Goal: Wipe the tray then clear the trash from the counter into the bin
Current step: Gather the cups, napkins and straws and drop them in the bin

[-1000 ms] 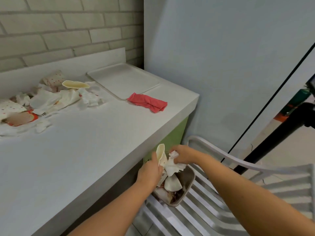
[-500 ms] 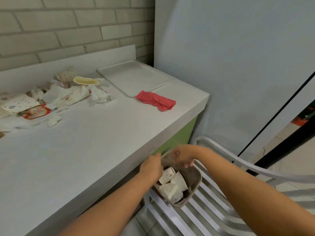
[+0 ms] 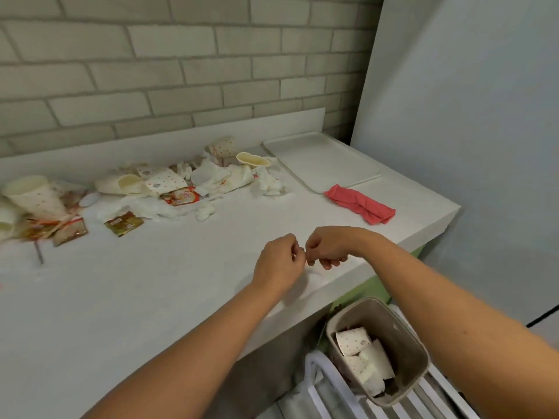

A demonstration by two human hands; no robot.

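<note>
**Trash heap left of tray; both grips narrow, nothing seen held**

Grips: left hand (image 3: 278,261) and right hand (image 3: 328,247), well in front of the tray (image 3: 320,158), above the surface (image 3: 151,282) near its front edge. Fingertips meeting, fingers curled in, no scrap visible inside either.

Trash heap (image 3: 169,182) of paper cups (image 3: 33,196), napkins (image 3: 211,173) and sachets (image 3: 124,223): just left of the tray, long axis along the back wall, trailing farther left. Ahead and left of both grips, with the left hand nearer.

Red cloth (image 3: 360,204): just in front of the tray, at its near edge.

Bin (image 3: 402,337): in front of and below the tray, on a white slatted chair (image 3: 326,385), part filled with cups.

Likely next: reach forward-left, gather, carry back right to the bin.
</note>
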